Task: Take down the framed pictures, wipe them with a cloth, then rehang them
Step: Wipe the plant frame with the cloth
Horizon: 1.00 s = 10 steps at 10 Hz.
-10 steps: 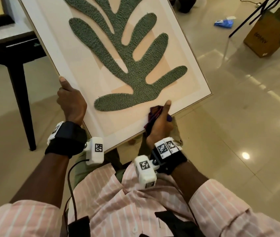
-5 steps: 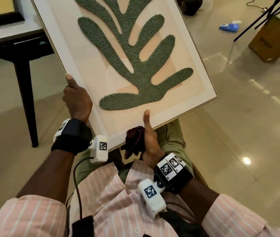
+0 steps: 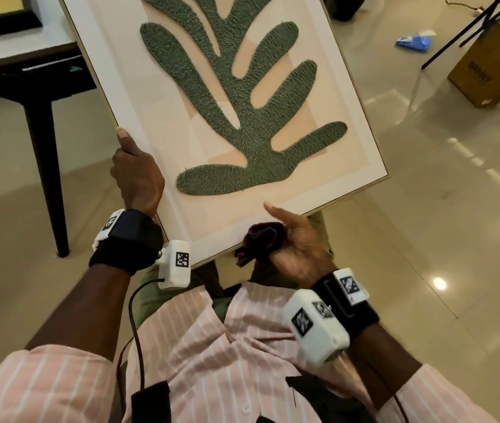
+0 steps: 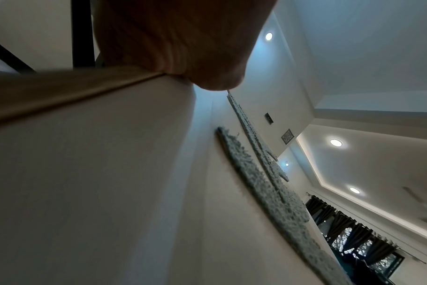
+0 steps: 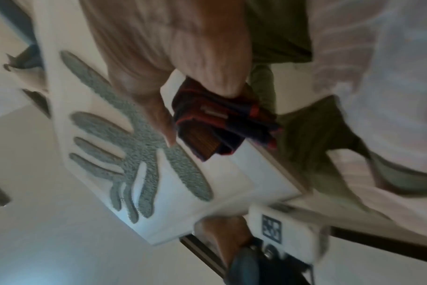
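A large framed picture (image 3: 361,123) with a green leaf shape on a pale mat is held tilted in front of me. My left hand (image 3: 137,175) grips its left edge, thumb on the front; in the left wrist view the palm (image 4: 183,44) wraps the frame edge (image 4: 61,90). Just below the picture's lower edge my right hand (image 3: 299,239) holds a bunched dark red cloth (image 3: 260,239) in its curled fingers, with the thumb near the frame. In the right wrist view the cloth (image 5: 219,123) sits in front of the picture (image 5: 207,173).
A dark table (image 3: 38,87) stands at the left, with another framed picture (image 3: 1,16) on it. On the glossy tile floor at the right lie a cardboard box (image 3: 492,68), black tripod legs (image 3: 468,29) and a blue packet (image 3: 413,42).
My right hand with the cloth has come off the picture's front lower edge and dropped down and to the right, turning palm up. The left hand keeps its grip.
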{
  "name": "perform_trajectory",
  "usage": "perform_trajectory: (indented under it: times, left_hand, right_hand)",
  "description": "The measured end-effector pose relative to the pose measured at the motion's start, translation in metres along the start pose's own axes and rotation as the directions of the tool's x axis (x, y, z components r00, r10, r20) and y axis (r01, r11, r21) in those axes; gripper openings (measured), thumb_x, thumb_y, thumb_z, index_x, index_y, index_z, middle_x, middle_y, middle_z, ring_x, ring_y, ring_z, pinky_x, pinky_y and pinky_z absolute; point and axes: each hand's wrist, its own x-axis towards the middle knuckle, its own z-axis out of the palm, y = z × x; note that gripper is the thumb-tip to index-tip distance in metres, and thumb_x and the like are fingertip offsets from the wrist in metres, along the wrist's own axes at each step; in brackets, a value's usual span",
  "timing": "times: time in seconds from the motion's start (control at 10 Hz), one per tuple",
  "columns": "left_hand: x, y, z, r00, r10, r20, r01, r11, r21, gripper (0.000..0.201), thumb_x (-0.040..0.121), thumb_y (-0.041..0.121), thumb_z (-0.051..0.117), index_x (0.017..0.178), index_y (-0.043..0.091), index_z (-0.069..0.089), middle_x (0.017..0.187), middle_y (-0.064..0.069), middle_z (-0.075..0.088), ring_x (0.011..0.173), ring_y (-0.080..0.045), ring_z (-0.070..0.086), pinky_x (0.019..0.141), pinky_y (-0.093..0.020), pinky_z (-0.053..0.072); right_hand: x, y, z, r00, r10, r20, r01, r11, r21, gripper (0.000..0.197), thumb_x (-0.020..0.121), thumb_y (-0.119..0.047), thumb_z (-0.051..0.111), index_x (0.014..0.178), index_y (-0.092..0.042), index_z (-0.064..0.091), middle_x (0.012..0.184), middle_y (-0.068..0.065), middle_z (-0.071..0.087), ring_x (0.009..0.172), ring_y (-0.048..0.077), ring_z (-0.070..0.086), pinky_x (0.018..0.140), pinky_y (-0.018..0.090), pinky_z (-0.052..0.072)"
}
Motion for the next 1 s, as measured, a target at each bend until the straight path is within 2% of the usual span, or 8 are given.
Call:
perform_trajectory:
  times: [0.1, 0.2, 0.4, 0.6, 0.7, 0.8, 0.9, 1.0]
  left_hand:
    - [0.002, 0.001, -0.002, 1.000, -0.004, 0.000, 0.004, 1.000, -0.003, 0.068, 0.102, 0.052, 0.009, 0.137, 0.005, 0.044, 0.137, -0.015, 0.050, 0.126, -0.034, 0.045, 0.101, -0.036, 0.036]
    - [0.001, 0.007, -0.006, 0.999, 0.003, 0.050, -0.005, 0.999, 0.036, 0.060, 0.106, 0.043, 0.013, 0.138, 0.003, 0.044, 0.140, -0.019, 0.048, 0.127, -0.035, 0.044, 0.101, -0.036, 0.033]
    - [0.013, 0.002, -0.013, 0.994, 0.025, 0.109, -0.028, 0.999, 0.020, 0.068, 0.105, 0.047, 0.015, 0.127, -0.005, 0.051, 0.136, -0.026, 0.050, 0.125, -0.039, 0.046, 0.102, -0.040, 0.035]
    - [0.023, -0.009, -0.012, 0.986, 0.061, 0.154, -0.067, 0.997, 0.033, 0.070, 0.104, 0.050, 0.012, 0.127, -0.003, 0.052, 0.134, -0.026, 0.051, 0.125, -0.040, 0.046, 0.102, -0.040, 0.035]
    - [0.030, -0.018, -0.016, 0.975, 0.072, 0.212, -0.077, 0.997, 0.019, 0.071, 0.101, 0.056, 0.013, 0.130, 0.006, 0.054, 0.134, -0.020, 0.054, 0.122, -0.036, 0.050, 0.104, -0.041, 0.039]
    - [0.044, -0.028, -0.031, 0.951, 0.033, 0.308, -0.032, 0.999, -0.009, 0.076, 0.092, 0.072, 0.024, 0.119, 0.011, 0.059, 0.116, -0.013, 0.064, 0.101, -0.030, 0.063, 0.080, -0.044, 0.057]
    - [0.054, -0.036, -0.054, 0.973, 0.200, 0.115, -0.208, 0.976, 0.060, 0.076, 0.085, 0.079, 0.035, 0.099, 0.009, 0.061, 0.094, -0.009, 0.068, 0.087, -0.026, 0.067, 0.072, -0.041, 0.058]
    - [0.035, -0.032, -0.073, 0.904, 0.392, 0.173, -0.370, 0.918, -0.146, 0.062, 0.083, 0.074, 0.044, 0.092, 0.015, 0.061, 0.086, -0.005, 0.069, 0.076, -0.022, 0.067, 0.071, -0.040, 0.054]
  right_hand:
    - [-0.005, 0.037, 0.019, 0.985, 0.108, 0.137, -0.097, 0.992, -0.085, 0.010, 0.077, 0.004, 0.068, 0.086, 0.007, 0.065, 0.083, 0.020, 0.065, 0.081, 0.032, 0.064, 0.097, 0.046, 0.047]
    - [-0.002, 0.068, 0.040, 0.962, 0.248, 0.114, -0.237, 0.966, -0.101, 0.026, 0.087, 0.019, 0.044, 0.086, 0.007, 0.067, 0.085, 0.020, 0.070, 0.093, 0.033, 0.066, 0.098, 0.051, 0.047]
    - [0.018, 0.057, 0.033, 0.960, 0.281, 0.011, -0.280, 0.958, -0.055, 0.041, 0.084, 0.016, 0.040, 0.123, 0.015, 0.053, 0.130, 0.032, 0.054, 0.124, 0.043, 0.052, 0.112, 0.055, 0.034]
    - [0.002, 0.033, 0.016, 0.896, 0.378, 0.234, -0.289, 0.895, -0.340, 0.034, 0.085, -0.004, 0.045, 0.109, 0.010, 0.065, 0.106, 0.023, 0.063, 0.092, 0.032, 0.062, 0.083, 0.042, 0.049]
    - [0.006, 0.022, 0.032, 0.939, 0.297, 0.173, -0.132, 0.777, -0.615, 0.029, 0.082, -0.011, 0.068, 0.106, 0.004, 0.064, 0.098, 0.021, 0.063, 0.068, 0.021, 0.065, 0.060, 0.028, 0.055]
    - [0.022, 0.014, 0.056, 0.985, 0.030, 0.167, 0.134, 0.469, -0.873, 0.018, 0.089, -0.012, 0.068, 0.101, 0.002, 0.069, 0.086, 0.016, 0.069, 0.067, 0.022, 0.066, 0.060, 0.029, 0.054]
    - [0.033, 0.012, 0.086, 0.957, 0.017, 0.288, 0.282, 0.156, -0.947, 0.017, 0.083, -0.020, 0.075, 0.095, -0.008, 0.071, 0.090, 0.014, 0.073, 0.082, 0.029, 0.070, 0.076, 0.038, 0.056]
    - [0.034, 0.010, 0.118, 0.929, 0.057, 0.367, 0.370, -0.074, -0.926, 0.031, 0.075, -0.025, 0.083, 0.098, -0.012, 0.069, 0.095, 0.007, 0.071, 0.084, 0.020, 0.066, 0.070, 0.028, 0.054]
